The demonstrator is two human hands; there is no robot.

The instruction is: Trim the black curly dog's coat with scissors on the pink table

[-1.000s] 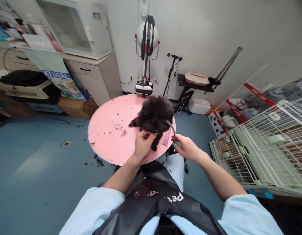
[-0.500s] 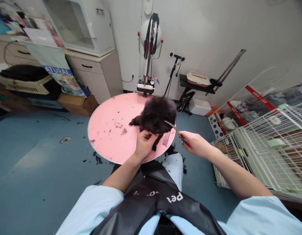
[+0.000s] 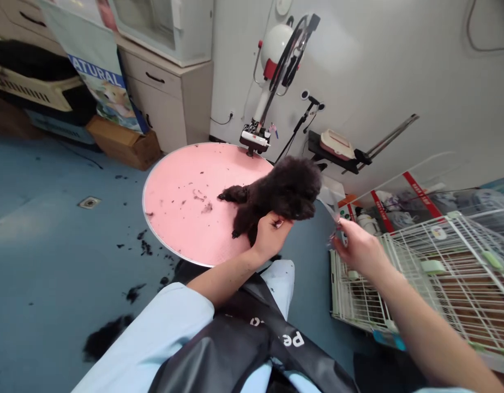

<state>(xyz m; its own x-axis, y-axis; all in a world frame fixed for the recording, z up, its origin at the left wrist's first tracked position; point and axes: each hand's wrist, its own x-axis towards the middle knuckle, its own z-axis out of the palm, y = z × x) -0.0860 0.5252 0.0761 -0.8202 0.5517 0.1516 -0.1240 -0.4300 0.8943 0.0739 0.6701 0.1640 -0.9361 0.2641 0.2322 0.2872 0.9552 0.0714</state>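
Note:
A fluffy black dog (image 3: 291,183) is on a round pink grooming table (image 3: 174,180), its head reaching past the table's right edge. My left hand (image 3: 270,237) is closed under its muzzle, fingers in the chin hair. In my right hand (image 3: 360,245) is a pair of scissors (image 3: 330,212), slightly blurred, with the blades spread apart. The blades point up and left toward the dog's face, a small gap away from it. The dog's front paws rest on the pink surface among small tufts of cut hair (image 3: 207,207).
A grooming arm post (image 3: 258,112) rises at the table's back edge. White wire cages (image 3: 440,273) stand close by my right arm. Clumps of black hair (image 3: 107,335) lie on the blue floor (image 3: 51,262). A cardboard box (image 3: 125,142) sits by the cabinet.
The dog's head has shifted right, past the table edge, with my left hand still under the muzzle. My right hand moved right with the scissors, whose blades are now apart. The view turned.

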